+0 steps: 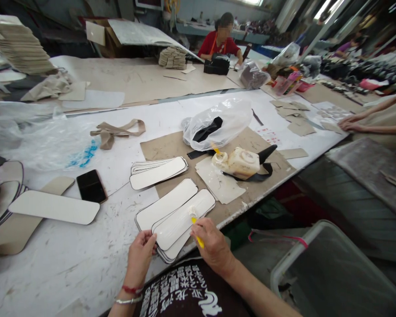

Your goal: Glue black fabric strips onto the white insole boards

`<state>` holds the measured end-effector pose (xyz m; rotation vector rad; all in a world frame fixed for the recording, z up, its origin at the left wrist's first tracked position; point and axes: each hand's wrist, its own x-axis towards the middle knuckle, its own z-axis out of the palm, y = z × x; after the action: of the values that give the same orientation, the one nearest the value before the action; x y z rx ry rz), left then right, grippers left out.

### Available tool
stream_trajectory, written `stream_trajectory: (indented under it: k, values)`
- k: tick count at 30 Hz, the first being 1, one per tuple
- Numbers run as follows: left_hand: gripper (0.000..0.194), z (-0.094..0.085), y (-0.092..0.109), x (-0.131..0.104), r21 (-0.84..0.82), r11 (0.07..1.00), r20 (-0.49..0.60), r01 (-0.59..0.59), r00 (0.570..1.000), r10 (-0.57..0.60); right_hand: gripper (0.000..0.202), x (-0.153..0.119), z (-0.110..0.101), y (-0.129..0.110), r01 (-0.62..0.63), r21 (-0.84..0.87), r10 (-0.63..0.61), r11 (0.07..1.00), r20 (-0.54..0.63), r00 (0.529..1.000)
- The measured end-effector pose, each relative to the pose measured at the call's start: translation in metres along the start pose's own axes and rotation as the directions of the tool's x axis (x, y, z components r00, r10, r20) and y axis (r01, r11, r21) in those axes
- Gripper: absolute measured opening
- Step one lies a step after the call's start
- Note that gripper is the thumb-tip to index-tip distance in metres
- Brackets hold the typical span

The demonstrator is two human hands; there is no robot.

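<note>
My right hand (213, 246) grips a glue brush (199, 241) with a yellow handle, its pale bristles on the face of a long white panel (176, 226) with rounded ends. Wet-looking streaks run along that panel. At the panel's left end, my left hand (141, 251) pinches the edge between thumb and fingers. More such panels lie under it, and a second stack (166, 202) touches it behind. Farther back is a fanned stack of white panels (158, 172). A stained glue container (240, 163), with another yellow handle at its mouth, stands on the brown board.
A phone (91, 186) and a loose white panel (54, 207) lie to the left. Clear plastic bags (222, 116) sit behind the stacks. A grey bin (317, 259) stands below the table's right edge. Across the table sits a person in red (219, 44); another person's hands (353, 123) rest at right.
</note>
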<state>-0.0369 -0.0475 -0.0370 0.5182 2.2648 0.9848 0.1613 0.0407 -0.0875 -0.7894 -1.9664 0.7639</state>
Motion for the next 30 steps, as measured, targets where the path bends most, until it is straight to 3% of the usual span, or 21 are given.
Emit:
stream_trajectory:
  k: [5, 9, 12, 16, 20, 23, 26, 30]
  values:
    - [0.060, 0.000, 0.002, -0.001, -0.017, 1.000, 0.012, 0.003, 1.000, -0.003, 0.012, -0.004, 0.004, -0.040, -0.120, 0.391, 0.085, 0.913, 0.107, 0.991]
    - [0.055, -0.002, 0.001, -0.002, -0.036, 0.999, 0.038, 0.002, 0.999, -0.001, 0.008, 0.001, 0.009, -0.035, -0.280, 0.574, 0.262, 0.770, 0.116, 0.958]
    - [0.054, -0.003, 0.001, -0.003, -0.043, 0.999, 0.050, 0.000, 0.999, 0.002, 0.009, 0.002, 0.013, -0.019, -0.323, 0.499, 0.335, 0.804, 0.069, 0.940]
    - [0.054, -0.003, 0.005, -0.004, -0.043, 0.999, 0.048, -0.007, 0.999, 0.009, 0.010, 0.005, 0.010, -0.011, -0.272, 0.388, 0.323, 0.881, -0.071, 0.944]
    - [0.061, -0.003, 0.006, -0.003, -0.042, 0.999, 0.050, 0.015, 0.999, -0.013, 0.013, 0.011, 0.009, -0.011, -0.348, 0.449, 0.365, 0.823, 0.053, 0.930]
    - [0.066, -0.002, 0.005, 0.000, -0.036, 0.999, 0.036, 0.028, 0.999, -0.027, 0.012, 0.015, 0.005, 0.005, -0.336, 0.360, 0.364, 0.870, -0.011, 0.931]
    - [0.070, 0.000, 0.004, 0.001, -0.052, 0.998, 0.019, 0.044, 0.999, -0.043, 0.008, 0.023, -0.018, 0.029, -0.255, 0.236, 0.292, 0.938, -0.137, 0.946]
    - [0.073, 0.003, 0.002, 0.001, -0.051, 0.997, -0.025, 0.064, 0.998, -0.066, 0.009, 0.042, -0.076, 0.058, -0.160, 0.131, 0.187, 0.978, -0.222, 0.957]
